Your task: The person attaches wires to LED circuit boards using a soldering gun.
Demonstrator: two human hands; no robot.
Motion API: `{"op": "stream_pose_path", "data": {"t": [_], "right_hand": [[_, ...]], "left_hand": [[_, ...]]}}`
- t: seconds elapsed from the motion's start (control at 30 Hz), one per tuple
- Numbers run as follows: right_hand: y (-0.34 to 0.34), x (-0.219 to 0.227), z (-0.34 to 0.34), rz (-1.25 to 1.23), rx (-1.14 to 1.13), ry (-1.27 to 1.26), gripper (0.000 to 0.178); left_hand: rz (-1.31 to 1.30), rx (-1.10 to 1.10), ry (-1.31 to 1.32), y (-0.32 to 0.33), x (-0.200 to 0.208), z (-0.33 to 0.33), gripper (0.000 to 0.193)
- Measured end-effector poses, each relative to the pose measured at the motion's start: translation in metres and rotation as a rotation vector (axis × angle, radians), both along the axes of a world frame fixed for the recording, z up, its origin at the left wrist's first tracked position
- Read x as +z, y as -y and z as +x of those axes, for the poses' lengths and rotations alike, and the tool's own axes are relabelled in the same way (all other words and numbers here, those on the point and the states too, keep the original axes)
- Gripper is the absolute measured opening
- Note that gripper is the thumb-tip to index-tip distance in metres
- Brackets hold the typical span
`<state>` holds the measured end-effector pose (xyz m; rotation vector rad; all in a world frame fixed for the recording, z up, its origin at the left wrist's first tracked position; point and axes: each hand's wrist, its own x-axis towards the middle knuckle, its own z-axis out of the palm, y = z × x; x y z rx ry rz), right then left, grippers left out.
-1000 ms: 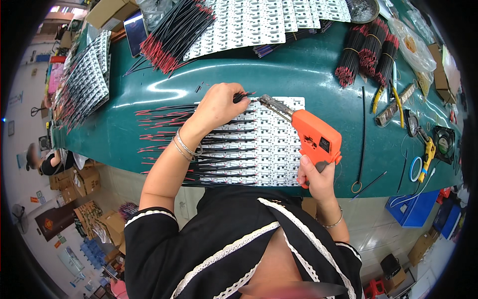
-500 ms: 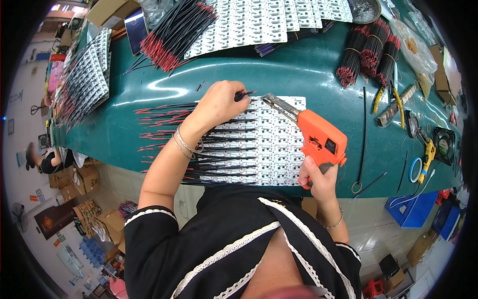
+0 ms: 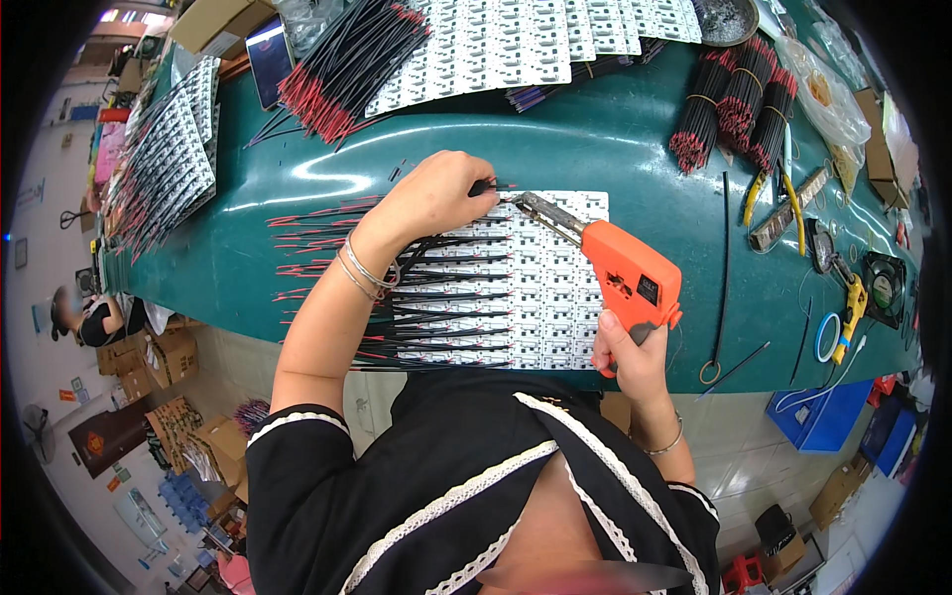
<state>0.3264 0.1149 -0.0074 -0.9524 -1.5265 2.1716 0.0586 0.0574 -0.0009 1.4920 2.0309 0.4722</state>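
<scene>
A white panel of small circuit boards [image 3: 560, 307] lies on the table before me. Rows of black wires with red ends [image 3: 446, 297] run across its left half and stick out past its left side. At the panel's far edge my left hand [image 3: 436, 195] pinches several black wires [image 3: 484, 186], their ends pointing right; the fingers partly hide them. My right hand [image 3: 637, 359] is closed round the grip of an orange soldering gun [image 3: 635, 270]. The gun's metal tip meets the panel's top row beside my left fingertips; whether it touches a wire is too small to tell.
More panels [image 3: 496, 50] and a heap of red-tipped wires [image 3: 352, 69] lie at the back. Bundled wires [image 3: 699, 114], yellow-handled pliers [image 3: 793, 213], a metal dish [image 3: 727, 20] and a small fan [image 3: 883, 288] are on the right. Other panels [image 3: 174, 149] lie at left.
The soldering gun has shifted slightly left, bringing its tip closer to my left fingertips. My left hand has moved a little up, still pinching the wires.
</scene>
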Motion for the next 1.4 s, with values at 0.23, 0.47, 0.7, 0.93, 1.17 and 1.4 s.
{"op": "stream_pose_path", "data": {"t": [0.23,0.47,0.7,0.93,1.17,1.4], "right_hand": [[-0.001,-0.003,0.01,-0.042,-0.033,-0.059,0.015],[0.0,-0.003,0.021,-0.106,-0.208,-0.203,0.028],[0.004,0.001,0.036,-0.061,-0.265,-0.276,0.026],[0.011,0.004,0.049,-0.043,-0.329,-0.302,0.027],[0.02,0.005,0.059,-0.038,-0.339,-0.321,0.026],[0.023,0.002,0.073,-0.009,-0.333,-0.302,0.03]], "left_hand": [[0.019,-0.014,-0.023,0.001,-0.002,0.001,0.019],[0.081,-0.018,-0.021,0.008,-0.003,0.0,0.02],[0.368,0.452,0.086,0.014,0.03,-0.023,0.019],[1.482,0.567,0.024,0.005,0.119,-0.048,0.025],[1.3,0.476,-0.138,-0.027,0.03,-0.028,0.016],[0.996,0.429,0.254,-0.041,-0.008,-0.008,0.019]]}}
